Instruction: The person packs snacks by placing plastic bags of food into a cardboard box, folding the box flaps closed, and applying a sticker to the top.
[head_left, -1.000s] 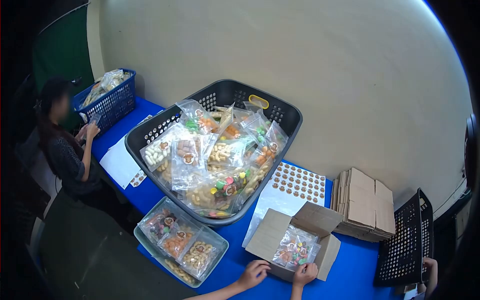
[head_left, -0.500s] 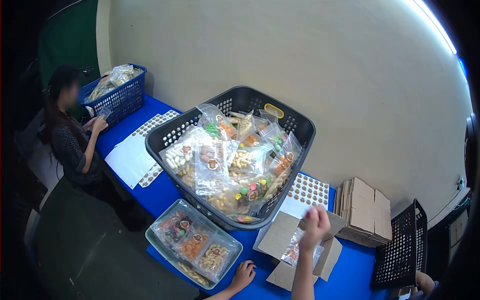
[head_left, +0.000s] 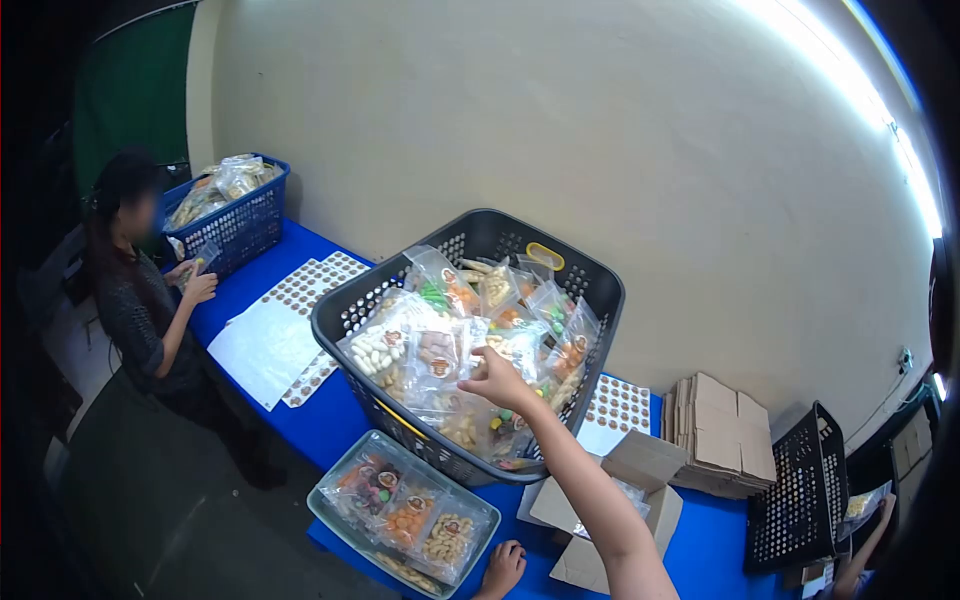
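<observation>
My right hand is over the large dark basket, thumb and index finger apart, beside a clear packet with a brown label. The basket is heaped with clear packets of white, orange, green and tan pieces. My left hand rests on the blue table, fingers loosely bent and nothing seen in them, just right of the green tray. Labelled packets lie in that tray. An open cardboard box with clear packets inside is partly hidden behind my right forearm.
Label sheets lie at the left and more behind the box. Flattened cardboard is stacked at right, near a black basket. A person stands by a blue basket; another person's hand holds a packet.
My right hand has moved left from above the cardboard box to over the dark basket's packets. The view has shifted slightly. At the far right, the other person's hand has risen with a packet.
</observation>
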